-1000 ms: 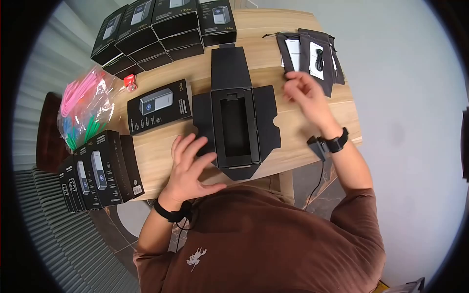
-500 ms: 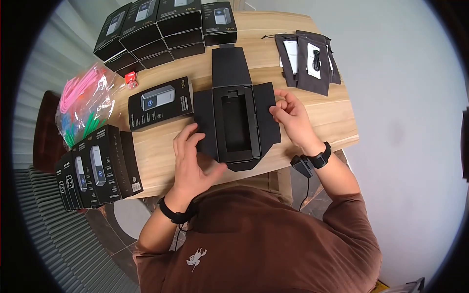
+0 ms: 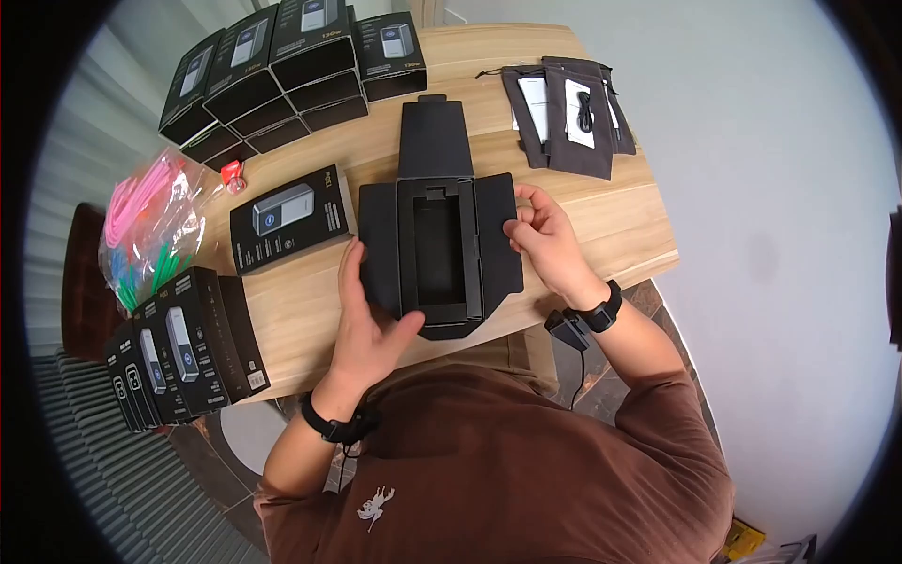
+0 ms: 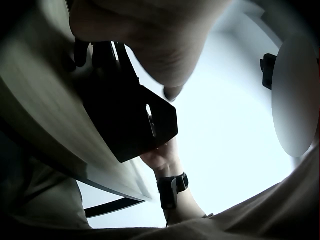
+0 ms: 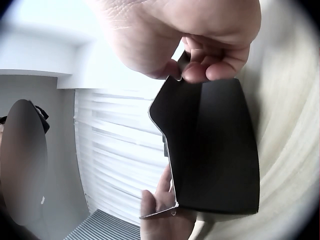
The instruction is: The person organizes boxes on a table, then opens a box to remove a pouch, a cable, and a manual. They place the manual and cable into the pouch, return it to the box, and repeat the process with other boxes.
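Observation:
A black cardboard box (image 3: 439, 249) lies unfolded in front of me, its lid panel raised at the far end and side flaps spread out. A narrow tray with a deep dark recess sits inside. My right hand (image 3: 550, 242) pinches the edge of the right flap (image 3: 501, 211) between thumb and fingers; the right wrist view shows this flap (image 5: 220, 150) close up. My left hand (image 3: 362, 324) is along the left flap (image 3: 378, 235), fingers extended at its outer edge and thumb spread toward the near left corner. In the left wrist view, the box (image 4: 125, 110) appears dark against the light.
A closed black product box (image 3: 289, 218) lies left of the open one. More boxes stand stacked at the back (image 3: 282, 94) and near left (image 3: 178, 348). A plastic bag of coloured ties (image 3: 155, 221) lies between. Grey pouches (image 3: 573, 122) with cards and a cable lie far right.
My right hand has come from near the pouches to the right flap and pinches it. My left fingers have moved to the left flap's outer edge.

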`<state>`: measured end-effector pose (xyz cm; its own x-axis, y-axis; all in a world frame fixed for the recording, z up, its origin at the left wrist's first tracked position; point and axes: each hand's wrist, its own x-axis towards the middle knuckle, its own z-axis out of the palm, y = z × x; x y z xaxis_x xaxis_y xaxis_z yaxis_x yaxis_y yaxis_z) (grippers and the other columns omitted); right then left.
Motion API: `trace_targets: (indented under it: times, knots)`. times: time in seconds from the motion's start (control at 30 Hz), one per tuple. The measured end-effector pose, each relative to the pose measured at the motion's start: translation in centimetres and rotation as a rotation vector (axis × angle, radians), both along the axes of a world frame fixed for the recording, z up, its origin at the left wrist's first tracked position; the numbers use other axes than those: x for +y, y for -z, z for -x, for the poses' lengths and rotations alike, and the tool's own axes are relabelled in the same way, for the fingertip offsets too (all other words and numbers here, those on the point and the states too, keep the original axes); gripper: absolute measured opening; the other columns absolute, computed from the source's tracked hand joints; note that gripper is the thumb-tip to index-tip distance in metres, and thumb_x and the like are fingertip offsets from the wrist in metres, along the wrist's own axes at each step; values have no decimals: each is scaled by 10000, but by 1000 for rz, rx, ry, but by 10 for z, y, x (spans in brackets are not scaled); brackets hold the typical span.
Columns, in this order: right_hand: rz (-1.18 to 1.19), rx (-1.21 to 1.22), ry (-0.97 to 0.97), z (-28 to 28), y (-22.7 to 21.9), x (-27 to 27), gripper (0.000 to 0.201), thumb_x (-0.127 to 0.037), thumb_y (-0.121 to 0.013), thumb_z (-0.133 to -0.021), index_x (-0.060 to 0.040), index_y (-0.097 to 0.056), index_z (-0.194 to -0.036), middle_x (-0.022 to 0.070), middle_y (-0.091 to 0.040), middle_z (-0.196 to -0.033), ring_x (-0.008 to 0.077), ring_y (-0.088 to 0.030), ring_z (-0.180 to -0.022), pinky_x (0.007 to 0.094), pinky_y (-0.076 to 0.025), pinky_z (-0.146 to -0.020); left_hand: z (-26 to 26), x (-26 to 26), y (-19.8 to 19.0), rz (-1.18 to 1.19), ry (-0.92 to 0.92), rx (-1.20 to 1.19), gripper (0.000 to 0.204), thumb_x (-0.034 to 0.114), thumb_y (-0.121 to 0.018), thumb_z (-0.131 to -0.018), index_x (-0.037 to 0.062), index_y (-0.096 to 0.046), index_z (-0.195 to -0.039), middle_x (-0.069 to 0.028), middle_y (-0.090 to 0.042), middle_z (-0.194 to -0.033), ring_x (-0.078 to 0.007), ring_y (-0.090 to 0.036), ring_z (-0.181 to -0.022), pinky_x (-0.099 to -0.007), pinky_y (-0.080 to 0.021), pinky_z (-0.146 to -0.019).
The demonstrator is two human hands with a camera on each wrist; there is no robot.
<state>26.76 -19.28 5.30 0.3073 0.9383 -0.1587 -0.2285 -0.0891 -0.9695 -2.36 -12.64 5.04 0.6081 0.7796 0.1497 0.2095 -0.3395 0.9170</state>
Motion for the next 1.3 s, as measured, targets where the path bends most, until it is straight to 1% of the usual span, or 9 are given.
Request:
trace_targets:
  times: [0.07,0.17,0.47,0.67,0.83,0.93,1.13,1.17,1.3]
  knots:
    - [5,-5,-9,-2,2,-1,414,54,-568,-969,-25,-530,-1373,-21,-663,-857,39,-530,-710,204,-432,-666,6,-3,-4,211,70,-140,1302,139,-968,-677,22,-105,-1645,-270,-154,-1689,-439,-207,-1577,-490,-267,-1274]
    - [7,44,-20,-3,6,-3,418,54,-565,-970,-20,-528,-1380,-18,-665,-873,39,-532,-715,205,-434,-668,9,-3,-14,-133,108,72,1341,137,-984,-643,29,-100,-1645,-269,-131,-1699,-444,-177,-1589,-493,-255,-1281]
    - [26,-9,-16,-3,8,-2,432,46,-570,-977,-8,-518,-1403,-30,-646,-848,39,-525,-720,204,-433,-684,-10,-7,-1,-151,-112,96,1204,60,-926,-682,39,-173,-1621,-201,-263,-1624,-353,-378,-1447,-468,-347,-1211]
    - [-219,-162,-41,18,3,-10,439,-21,-606,-1025,-23,-525,-1456,-17,-629,-1027,41,-545,-834,205,-461,-757,-16,-5,-14,-331,76,203,829,83,-856,-790,-4,-420,-1489,-190,-563,-1378,-395,-498,-1287,-456,-427,-1071]
    - [-404,-1043,-120,33,-20,-5,357,-67,-777,-860,-21,-715,-1208,166,-636,-1247,354,-626,-1089,426,-523,-960,-20,-3,-18,-587,124,229,484,135,-820,-832,59,-656,-1282,-113,-638,-1323,-332,-553,-1227,-469,-441,-1044]
    - [-349,-1133,-181,35,-20,-6,343,-61,-781,-851,-14,-714,-1184,172,-633,-1247,356,-622,-1109,428,-531,-953,-23,-2,-23,-633,149,245,396,142,-811,-837,105,-714,-1220,-73,-649,-1343,-312,-559,-1229,-480,-437,-1075]
    - [-82,-681,90,9,-11,33,409,-112,-778,-908,-15,-635,-1279,116,-669,-1233,216,-649,-1088,343,-551,-898,-20,9,-24,-623,259,238,314,149,-812,-837,141,-776,-1148,-26,-676,-1351,-305,-563,-1243,-485,-454,-1100]
    - [-80,-693,162,4,-1,51,605,-135,-751,-951,-3,-477,-1475,87,-684,-1161,160,-648,-1043,303,-546,-896,-19,9,-23,-607,267,233,309,148,-814,-835,141,-780,-1142,-25,-679,-1349,-306,-564,-1247,-472,-462,-1094]
    - [126,2,55,-13,-16,90,880,-138,-742,-958,41,-203,-1631,86,-665,-1114,130,-635,-981,289,-529,-833,-16,12,-23,-586,291,226,297,141,-816,-834,142,-788,-1130,-20,-686,-1346,-312,-567,-1260,-427,-491,-1068]
